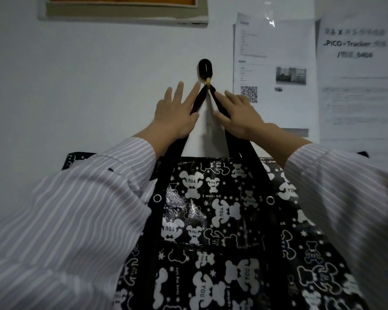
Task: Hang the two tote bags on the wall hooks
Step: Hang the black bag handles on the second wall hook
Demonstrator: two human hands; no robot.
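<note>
- The bag [211, 220] hangs flat against the wall [99, 86] below the hook [203, 69]. Its two black straps [197, 101] meet at the hook's tan peg and spread down to the bag's mouth.
- Your left hand [175, 115] is spread wide, fingers straight, its inner edge touching the left strap. It pinches nothing.
- Your right hand [240, 115] lies loosely over the right strap, fingers relaxed along it and thumb out beside it, with no real grip.
- The step in hand looks like seating and letting go. Before you lift off, check that the straps sit deep in the peg's crook, not on its tip.
- From this angle it is unclear whether both handle loops are over the peg or only one, so feel for the second with a fingertip.
- Draw both hands back evenly, so the bag settles straight and does not swing.
- Let the weight come on slowly; a small hook may twist or pull away.
- Then fetch the other bag.
</note>
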